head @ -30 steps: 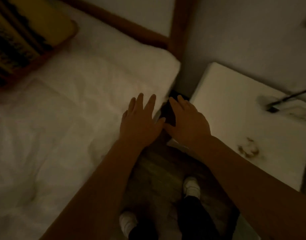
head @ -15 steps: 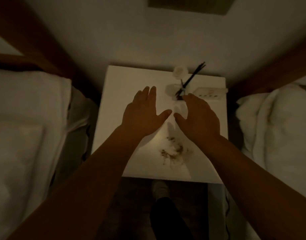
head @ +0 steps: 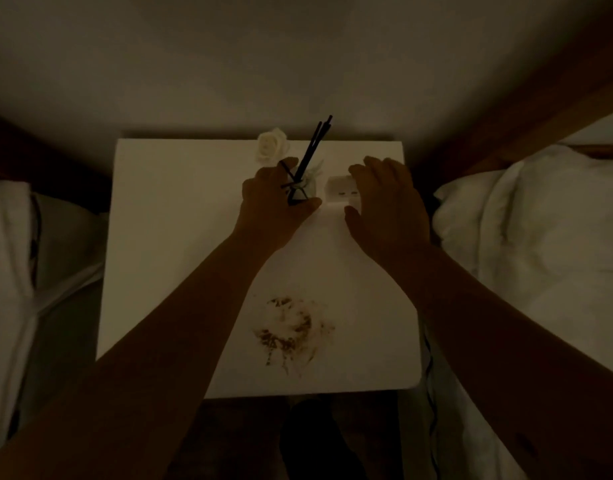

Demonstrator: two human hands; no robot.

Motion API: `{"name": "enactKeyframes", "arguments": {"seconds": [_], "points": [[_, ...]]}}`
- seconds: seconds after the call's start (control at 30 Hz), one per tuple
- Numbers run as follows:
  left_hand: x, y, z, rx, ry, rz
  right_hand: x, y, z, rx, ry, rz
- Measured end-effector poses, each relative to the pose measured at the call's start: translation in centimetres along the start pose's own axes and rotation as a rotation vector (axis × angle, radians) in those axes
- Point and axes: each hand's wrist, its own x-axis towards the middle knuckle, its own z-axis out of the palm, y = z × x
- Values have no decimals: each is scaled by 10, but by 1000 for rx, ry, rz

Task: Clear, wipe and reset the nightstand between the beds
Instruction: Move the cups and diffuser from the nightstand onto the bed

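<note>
A: Clearing first — we are closing our left hand [head: 275,199] around the little reed diffuser [head: 303,188] at the back of the desk [head: 166,237].

B: And our right hand [head: 384,202] is cupping the small white box [head: 339,190] just beside it; whether it is gripping yet, we cannot tell.

A: Next we are probably lifting both straight up, keeping the dark reeds [head: 315,143] from tipping.

B: We are seeing a white top between the two beds, with a brown smear [head: 291,330] near the front edge waiting for the wipe.
</note>
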Motion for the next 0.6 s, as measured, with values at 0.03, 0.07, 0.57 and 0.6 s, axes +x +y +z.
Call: {"name": "enactKeyframes", "arguments": {"seconds": [0.03, 0.07, 0.57, 0.6], "points": [[1, -1, 0, -108, 21, 8, 3, 1, 1, 11, -5, -19], [1, 0, -1, -207, 40, 8, 6, 2, 1, 13, -7, -31], [-47, -52, -72, -685, 213, -129, 24, -72, 2, 36, -86, -243], [-54, -62, -82, -689, 236, -150, 23, -86, 3, 38, -85, -268]]}}
